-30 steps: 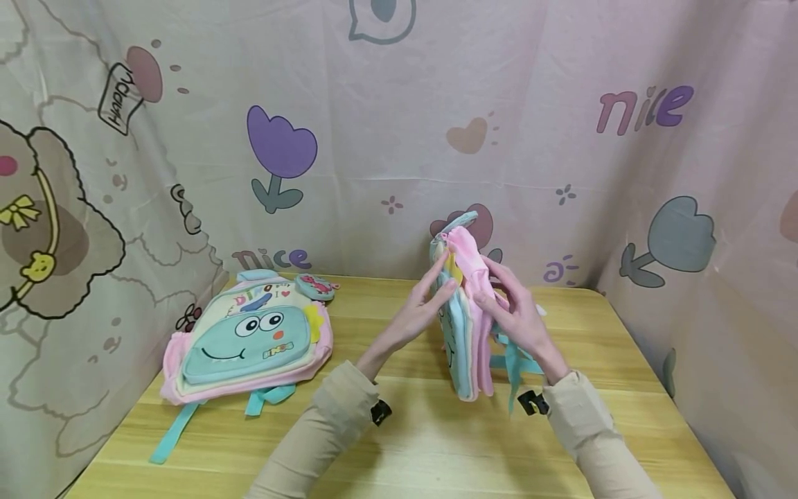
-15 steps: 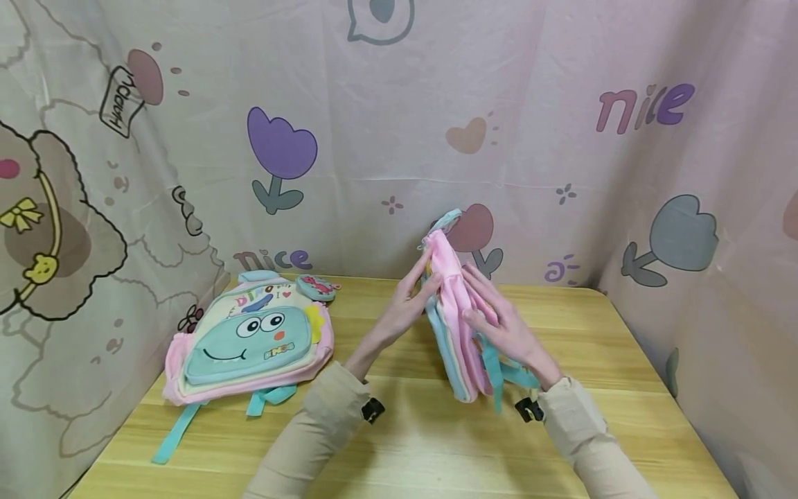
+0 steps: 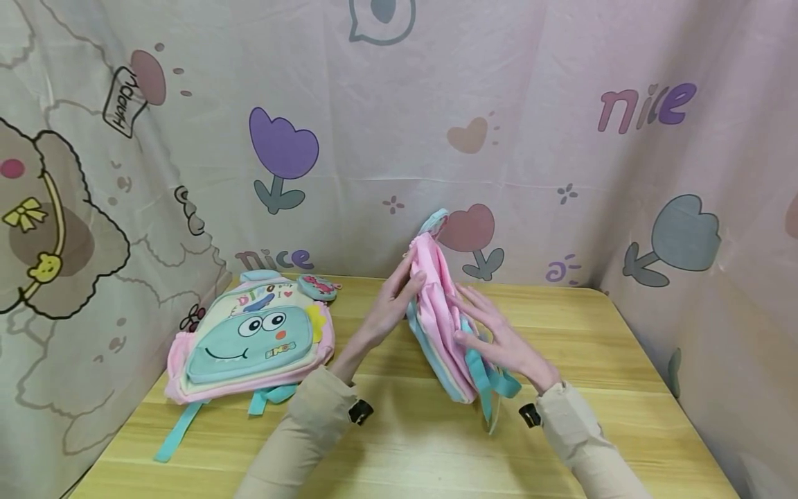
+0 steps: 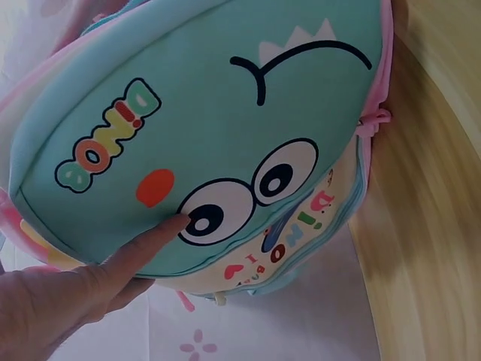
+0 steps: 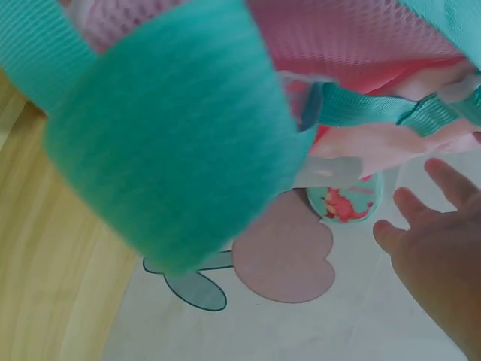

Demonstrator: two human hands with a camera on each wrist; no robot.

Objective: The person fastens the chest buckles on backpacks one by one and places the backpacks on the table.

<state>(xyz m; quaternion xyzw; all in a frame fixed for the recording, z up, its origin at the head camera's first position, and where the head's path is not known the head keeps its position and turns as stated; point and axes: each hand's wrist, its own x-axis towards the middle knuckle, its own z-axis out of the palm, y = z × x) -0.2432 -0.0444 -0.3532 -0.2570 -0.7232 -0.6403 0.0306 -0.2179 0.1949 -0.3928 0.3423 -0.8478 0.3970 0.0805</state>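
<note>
A small pink and mint-green dinosaur backpack point(image 3: 444, 326) stands on the table edge-on in the head view, its top leaning left. My left hand point(image 3: 388, 305) rests against its front side; in the left wrist view a straight finger touches the printed eyes on the mint front pocket point(image 4: 218, 113). My right hand point(image 3: 495, 329) is at its back with fingers spread and straight, beside the hanging teal straps point(image 3: 492, 378). Up close in the right wrist view, a blurred teal strap point(image 5: 180, 135) covers much of the mesh back. Whether every right fingertip touches the bag cannot be seen.
A matching dinosaur backpack point(image 3: 249, 346) lies face up on the left of the wooden table point(image 3: 411, 450), one teal strap point(image 3: 171, 440) trailing forward. A round dinosaur pouch point(image 3: 316, 287) sits by its top. Printed curtains point(image 3: 380, 138) close off the back and sides.
The backpack between my hands has shifted left and turned, so more of its pink side and back straps show. Both hands have moved left with it, and the right-hand fingers have spread.
</note>
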